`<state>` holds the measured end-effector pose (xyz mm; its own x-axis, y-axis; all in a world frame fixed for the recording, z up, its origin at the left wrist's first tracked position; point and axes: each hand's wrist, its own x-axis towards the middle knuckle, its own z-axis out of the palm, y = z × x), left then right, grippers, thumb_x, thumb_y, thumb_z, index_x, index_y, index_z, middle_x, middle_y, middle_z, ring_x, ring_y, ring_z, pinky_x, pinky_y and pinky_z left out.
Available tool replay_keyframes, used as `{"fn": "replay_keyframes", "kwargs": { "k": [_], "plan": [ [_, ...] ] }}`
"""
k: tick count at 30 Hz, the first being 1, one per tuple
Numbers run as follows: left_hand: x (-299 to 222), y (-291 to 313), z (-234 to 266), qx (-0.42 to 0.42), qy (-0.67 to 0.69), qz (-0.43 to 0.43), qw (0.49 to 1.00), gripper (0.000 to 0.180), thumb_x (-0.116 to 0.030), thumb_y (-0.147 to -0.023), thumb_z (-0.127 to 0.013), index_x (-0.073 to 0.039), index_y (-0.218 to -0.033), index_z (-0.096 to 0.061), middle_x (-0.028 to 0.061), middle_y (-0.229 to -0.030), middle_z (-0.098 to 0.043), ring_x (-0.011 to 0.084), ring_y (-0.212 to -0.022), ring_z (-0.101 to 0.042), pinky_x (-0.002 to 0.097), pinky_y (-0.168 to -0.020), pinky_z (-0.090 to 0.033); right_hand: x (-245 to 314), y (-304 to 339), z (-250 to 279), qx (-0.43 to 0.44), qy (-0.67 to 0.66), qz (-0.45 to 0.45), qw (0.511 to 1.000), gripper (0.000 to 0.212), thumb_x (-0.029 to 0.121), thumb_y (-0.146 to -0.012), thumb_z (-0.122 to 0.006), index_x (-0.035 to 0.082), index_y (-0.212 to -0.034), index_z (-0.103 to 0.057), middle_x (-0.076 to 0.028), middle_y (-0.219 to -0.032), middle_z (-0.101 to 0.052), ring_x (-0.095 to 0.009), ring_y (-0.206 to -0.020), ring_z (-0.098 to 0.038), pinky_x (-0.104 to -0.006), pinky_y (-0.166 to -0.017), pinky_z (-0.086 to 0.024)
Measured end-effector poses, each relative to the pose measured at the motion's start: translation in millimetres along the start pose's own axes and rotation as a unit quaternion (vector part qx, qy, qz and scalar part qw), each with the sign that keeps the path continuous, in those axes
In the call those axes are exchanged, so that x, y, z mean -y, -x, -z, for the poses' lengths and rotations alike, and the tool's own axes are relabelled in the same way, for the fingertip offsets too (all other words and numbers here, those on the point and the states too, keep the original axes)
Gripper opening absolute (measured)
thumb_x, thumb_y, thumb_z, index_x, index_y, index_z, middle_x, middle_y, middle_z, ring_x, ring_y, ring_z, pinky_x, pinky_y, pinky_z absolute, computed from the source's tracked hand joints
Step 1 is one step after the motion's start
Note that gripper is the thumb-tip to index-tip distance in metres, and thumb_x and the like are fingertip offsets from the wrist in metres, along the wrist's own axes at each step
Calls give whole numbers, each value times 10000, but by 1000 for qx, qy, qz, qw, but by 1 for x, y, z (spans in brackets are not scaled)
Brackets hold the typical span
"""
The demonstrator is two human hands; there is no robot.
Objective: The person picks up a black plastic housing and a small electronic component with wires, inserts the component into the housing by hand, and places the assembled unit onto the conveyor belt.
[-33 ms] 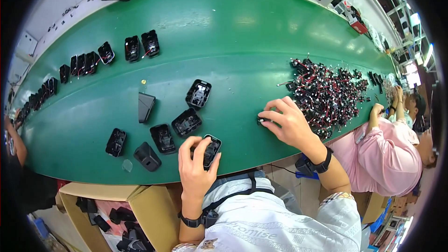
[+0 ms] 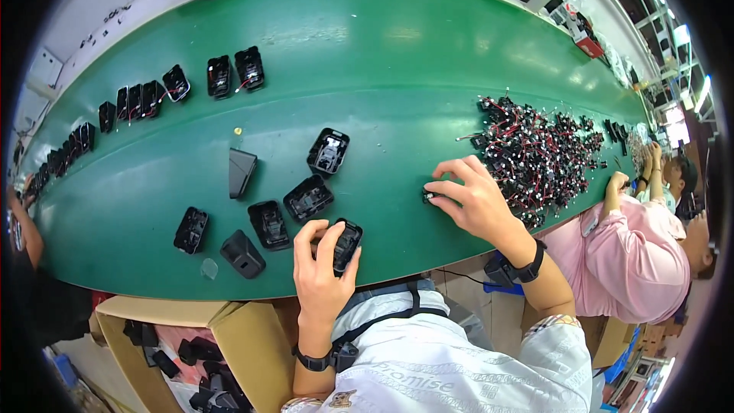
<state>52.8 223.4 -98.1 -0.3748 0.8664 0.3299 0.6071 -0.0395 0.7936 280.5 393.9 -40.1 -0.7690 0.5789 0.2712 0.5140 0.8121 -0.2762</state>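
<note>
My left hand (image 2: 324, 266) is closed around an open black plastic housing (image 2: 349, 243) by the table's near edge, fingers on its left side and thumb on its right. In a pinch, my right hand (image 2: 475, 197) holds a small black part (image 2: 429, 196) just above or on the green table; its details are too small to make out. Right beside that hand spreads a large pile of small black parts with red wires (image 2: 535, 153). Left of my left hand lie several more black housings (image 2: 309, 196), some open side up, others showing their closed outer side.
Along the left of the green table (image 2: 397, 138) runs a row of housings with wires (image 2: 143, 99). A cardboard box (image 2: 256, 344) with black parts stands below the near edge. At right sits a person in pink (image 2: 634, 252); another person's arm (image 2: 29, 233) reaches in at far left.
The bright glint along the rim of the held housing has gone. Both hands stay in nearly the same place, and the whole view has shifted very slightly.
</note>
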Motion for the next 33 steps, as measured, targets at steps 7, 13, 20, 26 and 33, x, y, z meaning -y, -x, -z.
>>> {"fn": "replay_keyframes", "kwargs": {
  "k": [7,13,20,26,33],
  "plan": [
    [-4,-7,6,26,103,-29,994,434,32,-713,-785,-36,-1125,-666,171,-1204,-617,362,-1057,-646,424,-903,-541,23,-9,-7,8,-32,-60,998,129,116,-802,-811,85,-926,-794,-59,-833,-710,-262,-769,-643,-373,-694,-527],
    [-24,-14,9,101,269,22,958,341,-64,-759,-748,3,-1089,-691,146,-1107,-628,264,-958,-653,347,-867,-530,103,-3,1,-58,-144,-62,986,123,20,-757,-795,31,-877,-773,-91,-802,-726,-242,-721,-670,-342,-664,-524],
    [-20,-13,4,161,363,73,915,244,-122,-860,-784,17,-1030,-679,120,-1000,-713,185,-925,-669,333,-864,-535,110,7,2,-53,-205,-83,974,149,2,-706,-786,33,-851,-771,-71,-774,-719,-220,-705,-661,-324,-656,-504],
    [-16,-16,-7,243,524,155,801,259,-217,-921,-748,19,-1012,-693,96,-1041,-716,167,-969,-647,315,-901,-509,99,11,5,-77,-321,-57,942,212,17,-721,-838,48,-927,-800,-53,-813,-711,-207,-722,-664,-314,-657,-527],
    [-12,-24,-21,333,573,171,730,325,-304,-921,-752,17,-930,-699,112,-1022,-701,161,-946,-627,306,-866,-494,78,22,-2,-88,-316,27,944,260,0,-670,-870,69,-911,-802,-55,-801,-695,-199,-706,-645,-317,-641,-515]
  ]
}}
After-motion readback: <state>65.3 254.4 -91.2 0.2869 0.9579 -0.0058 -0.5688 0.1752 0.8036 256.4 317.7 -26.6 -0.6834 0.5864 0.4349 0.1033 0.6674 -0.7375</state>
